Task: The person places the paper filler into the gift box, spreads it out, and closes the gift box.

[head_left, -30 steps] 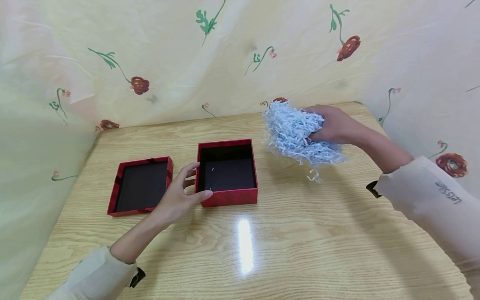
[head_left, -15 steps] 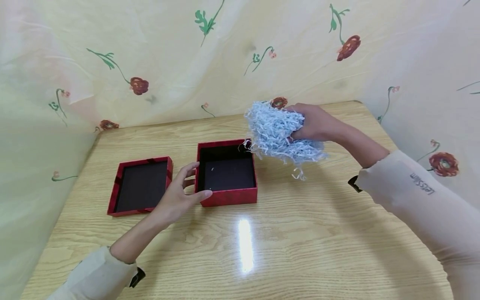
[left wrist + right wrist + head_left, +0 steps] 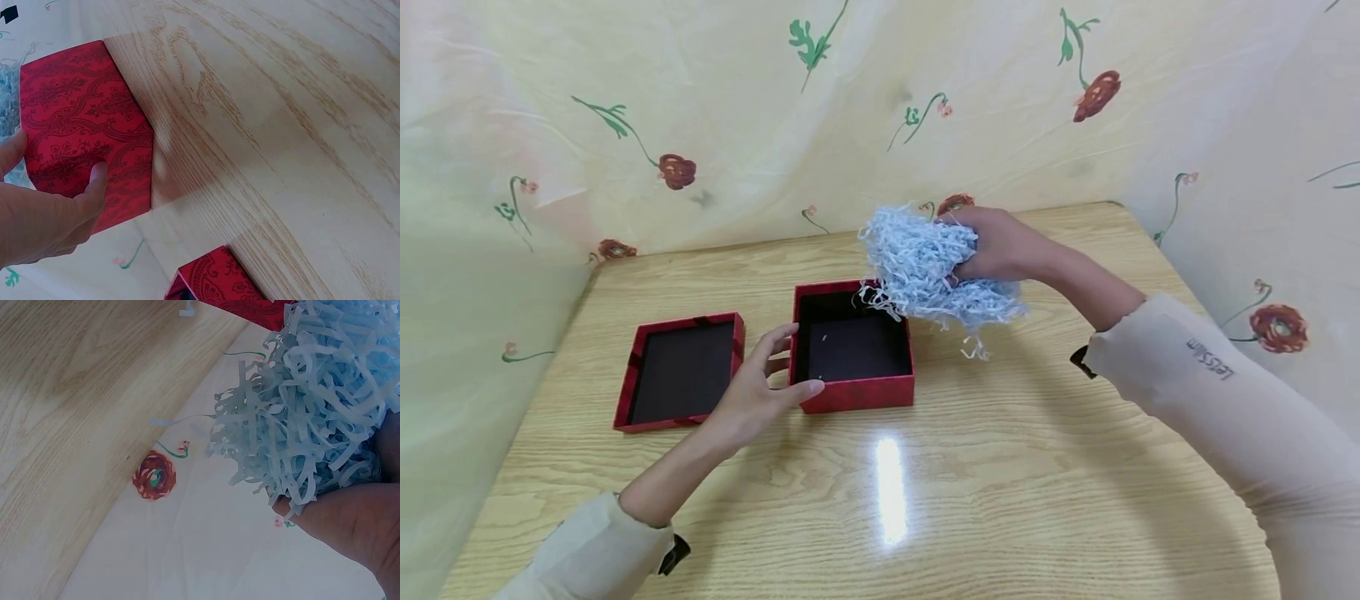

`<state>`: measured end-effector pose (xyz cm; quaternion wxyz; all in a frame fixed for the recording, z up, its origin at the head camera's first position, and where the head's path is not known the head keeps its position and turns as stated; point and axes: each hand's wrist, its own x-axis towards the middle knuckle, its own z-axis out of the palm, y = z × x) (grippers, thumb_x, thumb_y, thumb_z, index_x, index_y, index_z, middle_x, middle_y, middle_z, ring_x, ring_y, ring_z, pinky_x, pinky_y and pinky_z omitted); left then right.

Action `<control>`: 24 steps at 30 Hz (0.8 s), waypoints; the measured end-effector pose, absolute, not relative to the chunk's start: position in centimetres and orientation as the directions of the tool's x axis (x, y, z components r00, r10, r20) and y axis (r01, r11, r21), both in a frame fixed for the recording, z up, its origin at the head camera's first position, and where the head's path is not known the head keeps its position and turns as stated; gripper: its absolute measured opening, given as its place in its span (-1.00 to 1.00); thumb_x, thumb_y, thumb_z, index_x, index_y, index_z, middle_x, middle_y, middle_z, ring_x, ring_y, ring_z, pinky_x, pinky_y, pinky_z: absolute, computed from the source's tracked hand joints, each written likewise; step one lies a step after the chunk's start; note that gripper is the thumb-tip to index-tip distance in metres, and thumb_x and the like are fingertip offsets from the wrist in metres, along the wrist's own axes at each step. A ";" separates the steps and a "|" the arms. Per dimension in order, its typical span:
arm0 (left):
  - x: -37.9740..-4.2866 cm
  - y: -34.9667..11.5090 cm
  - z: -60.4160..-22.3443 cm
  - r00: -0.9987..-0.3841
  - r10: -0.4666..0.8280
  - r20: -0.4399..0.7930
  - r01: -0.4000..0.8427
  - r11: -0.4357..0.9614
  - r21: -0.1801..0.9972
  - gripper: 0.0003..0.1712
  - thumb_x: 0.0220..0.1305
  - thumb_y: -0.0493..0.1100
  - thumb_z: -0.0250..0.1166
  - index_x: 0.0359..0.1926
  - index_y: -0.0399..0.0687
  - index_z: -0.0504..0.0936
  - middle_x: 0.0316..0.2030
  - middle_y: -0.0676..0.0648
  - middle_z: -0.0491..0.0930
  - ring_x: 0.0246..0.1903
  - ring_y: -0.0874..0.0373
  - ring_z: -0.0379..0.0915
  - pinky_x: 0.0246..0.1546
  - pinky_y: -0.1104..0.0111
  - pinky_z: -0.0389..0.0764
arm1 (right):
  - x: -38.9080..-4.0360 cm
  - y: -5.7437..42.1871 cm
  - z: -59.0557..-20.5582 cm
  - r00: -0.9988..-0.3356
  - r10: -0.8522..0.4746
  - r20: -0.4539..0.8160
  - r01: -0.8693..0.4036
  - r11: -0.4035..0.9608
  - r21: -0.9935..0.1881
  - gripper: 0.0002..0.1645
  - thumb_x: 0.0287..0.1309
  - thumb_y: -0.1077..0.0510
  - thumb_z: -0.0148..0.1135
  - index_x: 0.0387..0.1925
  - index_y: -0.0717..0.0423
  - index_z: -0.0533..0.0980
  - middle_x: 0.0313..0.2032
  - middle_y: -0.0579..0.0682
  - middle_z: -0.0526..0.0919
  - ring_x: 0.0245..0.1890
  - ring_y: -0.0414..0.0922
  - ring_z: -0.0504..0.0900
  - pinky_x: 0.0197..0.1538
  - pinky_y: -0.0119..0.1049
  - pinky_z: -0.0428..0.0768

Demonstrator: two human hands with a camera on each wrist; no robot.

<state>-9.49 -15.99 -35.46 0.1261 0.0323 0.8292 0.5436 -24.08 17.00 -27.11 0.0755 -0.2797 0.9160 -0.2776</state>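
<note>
A red patterned box (image 3: 857,394) with a black inside stands open side up on the table. My left hand (image 3: 752,400) rests at its left side, thumb over the near left corner and fingers along the left wall. The left wrist view shows the fingers (image 3: 97,181) against the patterned red wall (image 3: 81,112). My right hand (image 3: 1000,246) grips a large bunch of pale blue shredded paper (image 3: 921,267), held above the box's right side. Loose strands overlap the far right rim. In the right wrist view the shredded paper (image 3: 312,406) hides most of the fingers.
A shallow red box lid (image 3: 681,371), black inside up, lies left of the box. The wooden table (image 3: 1015,467) reaches back to a flowered cloth (image 3: 850,125) that also hangs at both sides. Tiny pale scraps (image 3: 824,338) lie inside the box.
My right hand has carried the shredded paper left, from beside the box to over its right side. The left hand, the box and the lid have stayed in place.
</note>
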 end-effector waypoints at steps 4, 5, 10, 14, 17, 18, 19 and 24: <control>-9.5 -16.0 -35.5 -0.967 0.187 -0.173 -0.085 0.407 0.910 -0.03 0.14 -0.04 0.44 0.46 0.19 0.07 0.38 -0.14 0.11 0.29 -0.19 0.17 0.09 0.00 0.49 | -24.1 16.4 -27.2 -0.821 -0.570 0.011 -0.481 0.682 -0.550 -0.27 -0.21 0.31 0.51 0.12 0.12 0.49 0.10 0.10 0.55 0.12 0.06 0.43 0.26 0.03 0.32; -9.5 -16.0 -35.4 -0.967 0.186 -0.174 -0.085 0.407 0.909 -0.03 0.14 -0.05 0.43 0.46 0.18 0.07 0.38 -0.14 0.11 0.29 -0.19 0.17 0.09 0.00 0.49 | -24.1 16.3 -27.3 -0.820 -0.573 0.005 -0.481 0.684 -0.549 -0.25 -0.20 0.30 0.51 0.14 0.12 0.48 0.12 0.10 0.54 0.13 0.06 0.42 0.27 0.04 0.31; -9.4 -16.0 -35.4 -0.966 0.188 -0.176 -0.087 0.406 0.910 -0.03 0.15 -0.06 0.43 0.46 0.15 0.06 0.38 -0.15 0.11 0.29 -0.20 0.17 0.09 0.01 0.49 | -24.1 15.8 -27.4 -0.821 -0.571 -0.024 -0.473 0.703 -0.532 -0.19 -0.18 0.27 0.52 0.21 0.12 0.44 0.18 0.13 0.49 0.18 0.08 0.39 0.28 0.07 0.30; -9.3 -16.0 -35.5 -0.966 0.191 -0.176 -0.086 0.405 0.910 -0.04 0.16 -0.07 0.42 0.46 0.14 0.07 0.38 -0.16 0.12 0.29 -0.20 0.17 0.09 0.01 0.49 | -24.0 15.3 -27.3 -0.816 -0.578 -0.021 -0.481 0.699 -0.529 -0.16 -0.17 0.27 0.51 0.23 0.15 0.42 0.20 0.14 0.47 0.19 0.08 0.38 0.28 0.05 0.30; -9.3 -16.0 -35.5 -0.965 0.194 -0.174 -0.083 0.403 0.912 -0.04 0.16 -0.08 0.42 0.46 0.11 0.06 0.38 -0.17 0.12 0.29 -0.21 0.16 0.10 0.00 0.48 | -23.9 15.0 -27.3 -0.810 -0.586 -0.018 -0.491 0.694 -0.526 -0.14 -0.17 0.26 0.52 0.25 0.16 0.40 0.21 0.15 0.45 0.21 0.08 0.36 0.30 0.05 0.28; -9.3 -16.0 -35.5 -0.965 0.196 -0.173 -0.082 0.402 0.912 -0.04 0.16 -0.08 0.42 0.46 0.11 0.06 0.38 -0.17 0.12 0.29 -0.21 0.16 0.10 0.00 0.48 | -23.9 14.9 -27.3 -0.807 -0.590 -0.016 -0.496 0.691 -0.526 -0.14 -0.18 0.27 0.52 0.25 0.16 0.40 0.21 0.14 0.46 0.21 0.08 0.36 0.31 0.05 0.27; -9.3 -16.0 -35.5 -0.965 0.196 -0.172 -0.081 0.402 0.912 -0.04 0.16 -0.08 0.42 0.46 0.10 0.06 0.38 -0.17 0.12 0.29 -0.21 0.16 0.10 0.00 0.48 | -23.9 14.8 -27.3 -0.806 -0.592 -0.015 -0.497 0.691 -0.525 -0.14 -0.18 0.27 0.52 0.25 0.16 0.40 0.21 0.14 0.45 0.22 0.08 0.36 0.31 0.05 0.27; -9.3 -16.1 -35.6 -0.966 0.195 -0.170 -0.079 0.406 0.910 -0.02 0.14 -0.06 0.43 0.46 0.12 0.06 0.37 -0.15 0.13 0.28 -0.19 0.18 0.07 0.02 0.51 | -23.6 14.1 -27.2 -0.801 -0.599 -0.020 -0.498 0.684 -0.534 -0.10 -0.19 0.26 0.54 0.27 0.17 0.39 0.22 0.14 0.45 0.24 0.07 0.35 0.34 0.03 0.24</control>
